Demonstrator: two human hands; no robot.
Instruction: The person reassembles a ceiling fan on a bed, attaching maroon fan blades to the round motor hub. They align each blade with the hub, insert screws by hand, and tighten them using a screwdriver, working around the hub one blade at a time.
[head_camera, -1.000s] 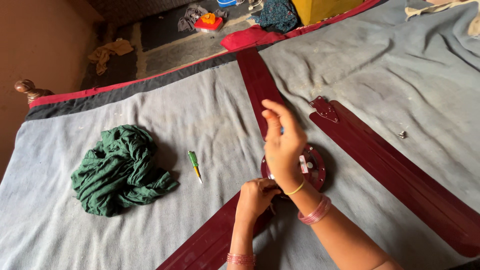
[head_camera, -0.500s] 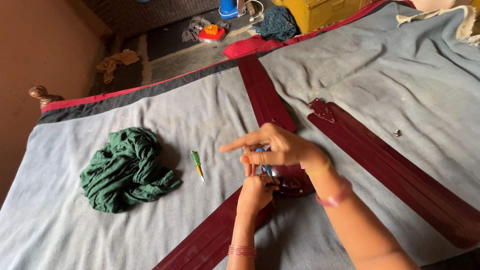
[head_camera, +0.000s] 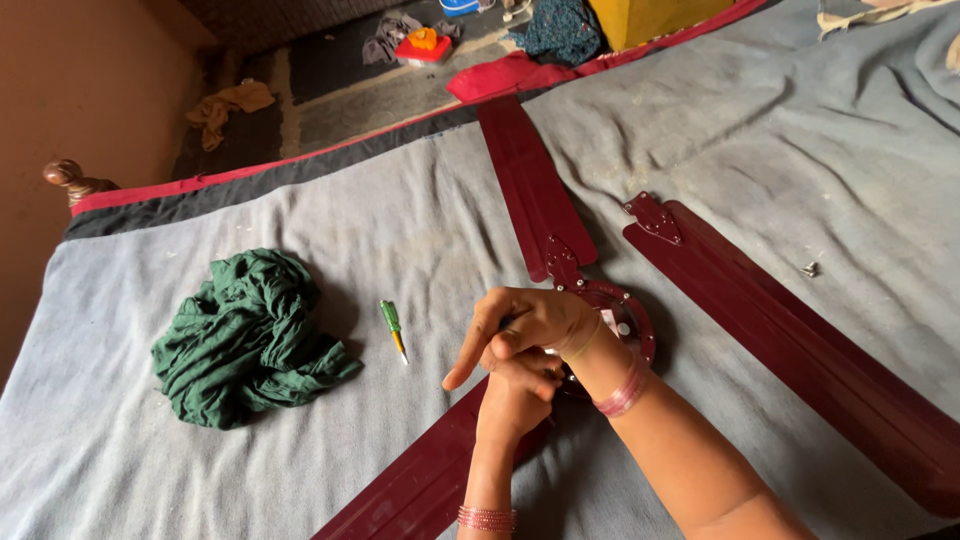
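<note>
A maroon ceiling fan lies on a grey sheet (head_camera: 400, 230). Its round hub (head_camera: 628, 312) has one blade (head_camera: 525, 185) running away from me and another blade (head_camera: 420, 485) running toward the lower left. A third blade (head_camera: 800, 340) lies loose to the right, its bracket (head_camera: 652, 215) apart from the hub. My left hand (head_camera: 515, 400) is closed on the near blade's end at the hub's edge. My right hand (head_camera: 530, 325) lies over it, fingers curled, index finger stretched out to the left. What the right fingers pinch is hidden.
A small green and yellow screwdriver (head_camera: 393, 328) lies left of my hands. A crumpled green cloth (head_camera: 245, 340) sits farther left. A loose screw (head_camera: 810, 268) rests on the sheet at right. A wooden bedpost knob (head_camera: 68, 178) marks the far left corner; clothes lie on the floor beyond.
My right hand has come down from above the hub and now lies over my left hand. My left hand stayed at the hub's edge. The view shifted slightly.
</note>
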